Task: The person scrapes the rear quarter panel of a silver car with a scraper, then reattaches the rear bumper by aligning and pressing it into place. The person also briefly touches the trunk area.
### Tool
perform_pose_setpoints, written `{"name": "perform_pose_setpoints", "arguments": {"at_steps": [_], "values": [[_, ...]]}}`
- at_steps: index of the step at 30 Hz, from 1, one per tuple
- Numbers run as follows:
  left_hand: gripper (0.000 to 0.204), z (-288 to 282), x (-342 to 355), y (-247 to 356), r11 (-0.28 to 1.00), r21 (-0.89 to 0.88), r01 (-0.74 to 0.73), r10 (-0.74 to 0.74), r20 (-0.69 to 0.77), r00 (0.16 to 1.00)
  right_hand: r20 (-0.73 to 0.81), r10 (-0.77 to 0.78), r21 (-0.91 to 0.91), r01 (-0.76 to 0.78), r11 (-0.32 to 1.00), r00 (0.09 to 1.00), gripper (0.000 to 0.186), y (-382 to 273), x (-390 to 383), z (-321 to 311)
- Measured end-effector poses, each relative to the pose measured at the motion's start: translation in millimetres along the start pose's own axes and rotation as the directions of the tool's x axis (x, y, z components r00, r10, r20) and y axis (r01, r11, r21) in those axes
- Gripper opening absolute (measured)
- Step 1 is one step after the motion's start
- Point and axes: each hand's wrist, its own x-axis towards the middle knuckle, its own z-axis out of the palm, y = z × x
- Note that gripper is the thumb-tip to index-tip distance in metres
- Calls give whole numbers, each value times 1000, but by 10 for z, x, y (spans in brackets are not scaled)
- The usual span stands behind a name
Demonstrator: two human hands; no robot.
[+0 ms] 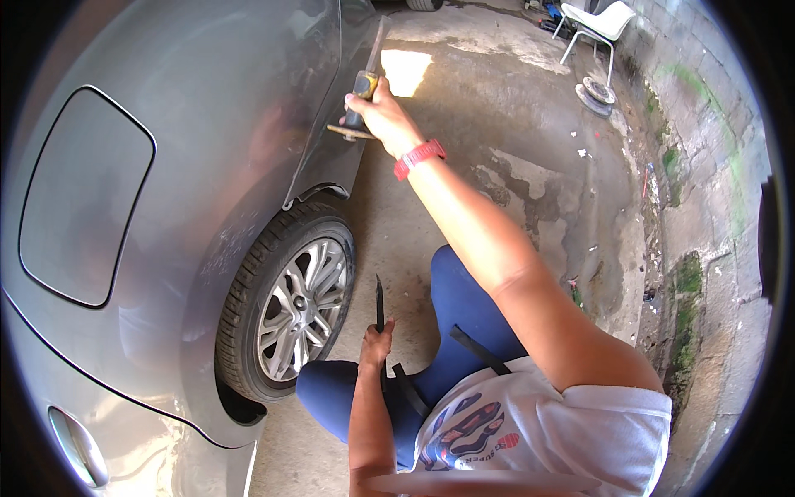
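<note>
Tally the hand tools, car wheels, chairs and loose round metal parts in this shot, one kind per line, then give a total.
Hand tools: 2, a yellow-handled tool in the right hand and a dark flat tool in the left hand
Car wheels: 1, the alloy wheel
Chairs: 1, the white chair
Loose round metal parts: 1 pile, the discs
Total: 5

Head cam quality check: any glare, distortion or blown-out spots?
Head view: heavy fisheye, black corners, the grey car body panel bows toward the rim; a sunlit patch on the concrete floor is blown out; soft reflections on the panel; the right hand gripping a yellow-handled tool stays sharp, the lower edge smears.
</note>
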Motion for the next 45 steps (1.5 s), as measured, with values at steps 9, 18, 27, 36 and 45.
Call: {"name": "perform_pose_setpoints", "arguments": {"at_steps": [9, 18, 27, 36, 45], "values": [[61, -26, -62, -23, 998, -63, 18, -18, 4, 1000, -95, -184, -127, 172, 977, 978, 41, 258, -341, 209], [59, -65, -183, 48, 994, -98, 47, -46, 19, 999, -64, -121, -88, 115, 989, 991, 28, 14, -318, 384], [58, -44, -164, 10, 997, -63, 38, -38, 7, 999, -69, -196, -381, 156, 911, 978, 32, 230, -197, 405], [65, -22, -91, -29, 1000, -23, 16, -16, 5, 1000, -100, -266, -603, 154, 782, 959, 42, 2, -293, 385], [66, 4, -67, 1, 999, -41, -3, 4, 5, 1000, -123, -267, -554, 157, 817, 956, 35, -106, -348, 407]]}}
